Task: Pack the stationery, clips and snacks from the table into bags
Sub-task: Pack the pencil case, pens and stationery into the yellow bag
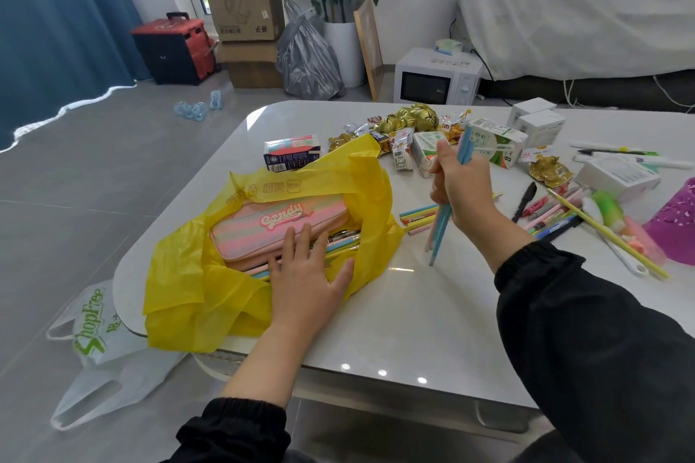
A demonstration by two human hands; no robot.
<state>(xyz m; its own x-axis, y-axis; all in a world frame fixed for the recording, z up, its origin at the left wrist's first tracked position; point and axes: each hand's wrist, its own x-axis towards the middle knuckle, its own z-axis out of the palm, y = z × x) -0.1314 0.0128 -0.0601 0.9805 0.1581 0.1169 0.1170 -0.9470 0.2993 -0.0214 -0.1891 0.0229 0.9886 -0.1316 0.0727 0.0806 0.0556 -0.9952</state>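
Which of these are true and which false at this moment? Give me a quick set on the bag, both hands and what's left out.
1. The pink striped fabric pencil case lies inside the yellow plastic bag. True.
2. The right hand is empty. False: it grips a bunch of pastel blue and pink pencils.
3. The left hand lies with straight fingers at the bag's mouth. True.
4. The white ShopFree plastic bag sits on the white glossy table. False: it lies below the table's near corner.
5. All pens are packed. False: loose coloured pens lie on the table.
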